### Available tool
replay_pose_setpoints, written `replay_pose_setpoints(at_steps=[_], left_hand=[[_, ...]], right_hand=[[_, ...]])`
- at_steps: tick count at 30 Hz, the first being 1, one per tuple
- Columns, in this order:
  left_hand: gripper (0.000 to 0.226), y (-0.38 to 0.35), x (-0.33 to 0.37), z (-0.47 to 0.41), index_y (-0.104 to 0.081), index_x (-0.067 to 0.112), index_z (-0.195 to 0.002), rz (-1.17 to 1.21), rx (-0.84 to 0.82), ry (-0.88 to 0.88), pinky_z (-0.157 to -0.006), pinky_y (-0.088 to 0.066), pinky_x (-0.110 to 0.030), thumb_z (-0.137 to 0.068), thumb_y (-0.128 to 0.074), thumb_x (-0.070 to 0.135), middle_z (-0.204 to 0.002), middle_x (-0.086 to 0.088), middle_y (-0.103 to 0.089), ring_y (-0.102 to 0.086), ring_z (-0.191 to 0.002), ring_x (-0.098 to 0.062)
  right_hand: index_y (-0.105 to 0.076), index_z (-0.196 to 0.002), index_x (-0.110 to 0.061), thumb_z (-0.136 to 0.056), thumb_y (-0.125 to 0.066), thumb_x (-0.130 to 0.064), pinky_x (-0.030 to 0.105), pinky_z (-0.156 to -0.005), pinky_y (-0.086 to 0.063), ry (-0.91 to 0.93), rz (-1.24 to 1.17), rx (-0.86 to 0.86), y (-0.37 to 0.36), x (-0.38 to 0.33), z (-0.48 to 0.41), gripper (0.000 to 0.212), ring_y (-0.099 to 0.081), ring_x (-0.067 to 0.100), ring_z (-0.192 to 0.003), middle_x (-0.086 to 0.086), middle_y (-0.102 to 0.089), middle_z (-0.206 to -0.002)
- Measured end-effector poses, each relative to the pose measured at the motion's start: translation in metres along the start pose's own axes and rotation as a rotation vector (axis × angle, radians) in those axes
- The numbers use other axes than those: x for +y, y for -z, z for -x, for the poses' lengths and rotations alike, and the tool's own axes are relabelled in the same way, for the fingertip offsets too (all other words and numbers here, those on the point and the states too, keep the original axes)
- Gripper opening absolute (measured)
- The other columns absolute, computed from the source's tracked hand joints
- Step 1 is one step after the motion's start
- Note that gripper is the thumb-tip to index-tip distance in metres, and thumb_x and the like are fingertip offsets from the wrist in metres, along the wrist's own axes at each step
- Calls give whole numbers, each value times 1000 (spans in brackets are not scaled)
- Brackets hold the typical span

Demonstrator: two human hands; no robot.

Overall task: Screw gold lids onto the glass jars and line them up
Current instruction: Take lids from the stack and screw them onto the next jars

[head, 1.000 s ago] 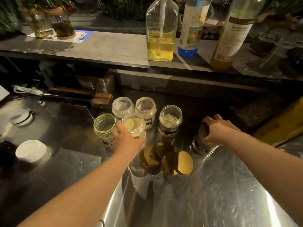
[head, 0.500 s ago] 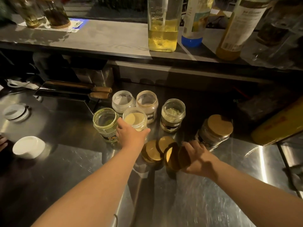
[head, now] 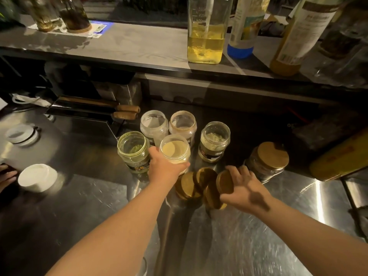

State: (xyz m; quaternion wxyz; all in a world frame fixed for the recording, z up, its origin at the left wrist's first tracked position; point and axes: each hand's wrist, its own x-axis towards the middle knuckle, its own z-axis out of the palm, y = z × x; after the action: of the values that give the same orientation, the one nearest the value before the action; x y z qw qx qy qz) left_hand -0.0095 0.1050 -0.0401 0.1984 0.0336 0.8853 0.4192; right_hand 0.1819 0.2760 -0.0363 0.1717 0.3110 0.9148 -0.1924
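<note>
Forearms reach out over the steel counter [head: 249, 246]. Nearest, the right hand [head: 244, 189] has its fingers curled round one gold lid [head: 225, 181], tipped on edge at the loose pile of lids [head: 190, 186]. A little farther, the left hand [head: 165, 169] wraps the open jar of pale powder [head: 175, 151], which stands on the counter among four other open jars. One capped jar [head: 266, 161] stands apart to the right.

To cap it well, I judge the lid should be turned flat, set level on the rim, eased backward until the thread drops in, then tightened while the left hand stops the jar spinning. Knocking the neighbouring green jar [head: 133, 150] is the risk. Bottles [head: 206, 40] stand on the shelf behind.
</note>
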Motion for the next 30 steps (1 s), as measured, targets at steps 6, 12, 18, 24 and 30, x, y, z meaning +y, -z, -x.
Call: replay_pose_setpoints(at_steps=[6,12,18,24,30], left_hand=[[112,9,-15,13,-48,28,-150,44,-151,-95,-112,-54,-54,-57,-111,33,-144,1,-58,-60,-133,-26],[80,4,-24,26,-53,29,-149,478,-314,142,-86,-67,-31,-85,-96,9,-137,-9,-69,-71,-113,-23],[81,11,-14,34,-67,39,-122,765,-366,337,-93,-63,-70,-45,-91,44,-142,-12,-60,-59,-128,-50],[119,8,-39,25,-34,57,-139,22,-318,0,-115,-53,-59,-52,-113,36,-151,12,-32,-45,-144,-32],[128,10,-39,19,-26,52,-147,-227,-320,-59,-114,-53,-55,-50,-111,51,-153,12,-30,-46,-145,-31]], right_hand=[[-16,-156,-44,-66,-71,-70,39,-99,-53,174,-180,117,28,-42,-1,109,-40,21,-131,-6,-33,-142],[-15,-156,-52,-67,-84,-62,33,-91,-56,385,-138,110,54,-91,-12,113,-40,16,-127,-10,-35,-146],[-18,-160,-49,-74,-84,-57,37,-96,-56,484,55,-5,68,-110,-17,109,-39,19,-132,-7,-34,-151],[-18,-160,-51,-74,-85,-50,27,-83,-53,464,109,-110,64,-115,-29,109,-41,15,-122,-8,-34,-148],[-21,-157,-50,-71,-83,-56,25,-75,-53,405,83,-152,58,-120,-36,106,-49,17,-115,-11,-37,-132]])
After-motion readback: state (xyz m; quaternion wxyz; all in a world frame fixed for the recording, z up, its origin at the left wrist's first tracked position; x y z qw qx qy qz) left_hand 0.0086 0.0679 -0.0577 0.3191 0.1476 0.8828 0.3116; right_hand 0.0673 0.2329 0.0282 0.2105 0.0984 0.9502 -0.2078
